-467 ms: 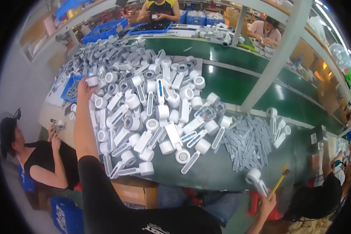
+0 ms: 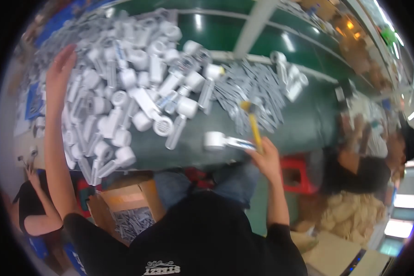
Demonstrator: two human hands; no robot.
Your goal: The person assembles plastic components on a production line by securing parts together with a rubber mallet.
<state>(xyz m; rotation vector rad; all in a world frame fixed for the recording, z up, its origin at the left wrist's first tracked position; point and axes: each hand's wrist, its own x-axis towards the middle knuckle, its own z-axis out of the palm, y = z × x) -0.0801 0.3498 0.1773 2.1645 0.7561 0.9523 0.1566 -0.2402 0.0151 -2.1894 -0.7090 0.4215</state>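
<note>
My right hand (image 2: 267, 157) is closed round the yellow handle of a small hammer (image 2: 254, 126) and the handle of a white handheld fan (image 2: 215, 140). The fan's round head points left over the table edge, while the hammer's head is raised toward the grey strips. On the left, my left hand (image 2: 62, 64) reaches over the big pile of white handheld fans (image 2: 140, 99). Its fingers look stretched out, with nothing visible in them, though motion smears it.
Thin grey plastic strips (image 2: 253, 89) are heaped on the green table (image 2: 179, 154). A few fans (image 2: 293, 83) lie beyond them. Below the edge stand an open carton (image 2: 124, 195) and a red stool (image 2: 299, 175). Co-workers sit left and right. A white post (image 2: 255, 27) rises behind.
The view has swung right and down. My left hand, earlier at a white fan piece near the blue bin, now looks empty. My right hand has brought the fan and hammer up toward the table edge.
</note>
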